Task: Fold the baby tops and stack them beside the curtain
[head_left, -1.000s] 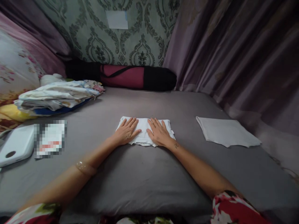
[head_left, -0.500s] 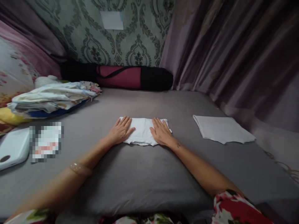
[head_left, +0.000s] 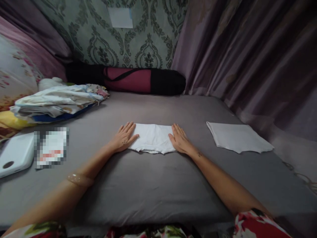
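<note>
A folded white cloth (head_left: 152, 141) lies flat on the grey bed sheet (head_left: 153, 191) in the middle of the view. My left hand (head_left: 123, 138) rests palm down on the cloth's left end, fingers stretched out. My right hand (head_left: 180, 140) lies flat on its right end, fingers likewise spread. Neither hand grips anything. A second folded white cloth (head_left: 237, 137) lies on the sheet to the right, apart from both hands.
A pile of folded fabrics (head_left: 58, 102) sits at the back left beside a floral pillow (head_left: 15, 76). A white device (head_left: 15, 153) and a blurred packet (head_left: 51, 147) lie at the left. A maroon-and-black roll bag (head_left: 138, 81) lines the wall; curtains (head_left: 247, 56) hang on the right.
Both hands have slid apart along the cloth, from its middle out to its two ends, smoothing it flat.
</note>
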The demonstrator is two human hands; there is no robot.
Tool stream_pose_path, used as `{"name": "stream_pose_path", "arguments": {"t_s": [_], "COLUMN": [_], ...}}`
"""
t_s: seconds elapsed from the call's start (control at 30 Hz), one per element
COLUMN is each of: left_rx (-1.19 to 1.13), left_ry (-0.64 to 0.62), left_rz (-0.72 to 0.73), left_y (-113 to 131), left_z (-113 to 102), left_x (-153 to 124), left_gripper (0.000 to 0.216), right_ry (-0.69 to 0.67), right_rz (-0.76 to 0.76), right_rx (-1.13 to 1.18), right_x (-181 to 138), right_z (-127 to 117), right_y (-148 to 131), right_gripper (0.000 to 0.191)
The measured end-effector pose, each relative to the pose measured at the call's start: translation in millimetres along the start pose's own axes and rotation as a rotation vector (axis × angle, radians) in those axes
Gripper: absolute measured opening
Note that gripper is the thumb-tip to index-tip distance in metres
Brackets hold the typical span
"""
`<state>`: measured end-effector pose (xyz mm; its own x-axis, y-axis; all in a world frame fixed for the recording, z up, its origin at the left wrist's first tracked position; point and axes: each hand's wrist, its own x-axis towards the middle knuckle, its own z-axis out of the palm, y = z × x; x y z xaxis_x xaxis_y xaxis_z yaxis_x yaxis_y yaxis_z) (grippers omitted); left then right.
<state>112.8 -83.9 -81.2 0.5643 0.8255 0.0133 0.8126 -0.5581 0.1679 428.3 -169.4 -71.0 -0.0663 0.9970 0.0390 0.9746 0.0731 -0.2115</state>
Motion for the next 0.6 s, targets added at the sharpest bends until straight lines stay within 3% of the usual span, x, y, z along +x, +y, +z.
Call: {"name": "stream_pose_path", "arguments": {"t_s": [0.2, 0.3, 0.43, 0.6], "left_rx": [0.015, 0.013, 0.001, 0.012], "left_ry": [-0.014, -0.011, -0.088, -0.113], "left_rz": [0.014, 0.093, 0.215, 0.223], "left_y": [9.8, 18.6, 23.6, 22.3], "left_z": [-11.9, -17.7, -17.6, -16.4], "left_x": [-1.4, -4.7, -9.8, -12.0], "left_gripper": [0.076, 0.079, 0.090, 0.096], "right_ry": [-0.030, -0.022, -0.109, -0.163], "right_rz": [0.018, -0.055, -0.174, -0.182], "right_rx": [-0.042, -0.049, -0.016, -0.010], "right_x": [0.4, -5.7, -15.3, -16.7], "right_z": [-10.6, -17.0, -16.8, -12.5], "right_y": [-8.2, -22.8, -38.9, -38.6], "right_gripper": [0.068, 0.072, 0.085, 0.092]}}
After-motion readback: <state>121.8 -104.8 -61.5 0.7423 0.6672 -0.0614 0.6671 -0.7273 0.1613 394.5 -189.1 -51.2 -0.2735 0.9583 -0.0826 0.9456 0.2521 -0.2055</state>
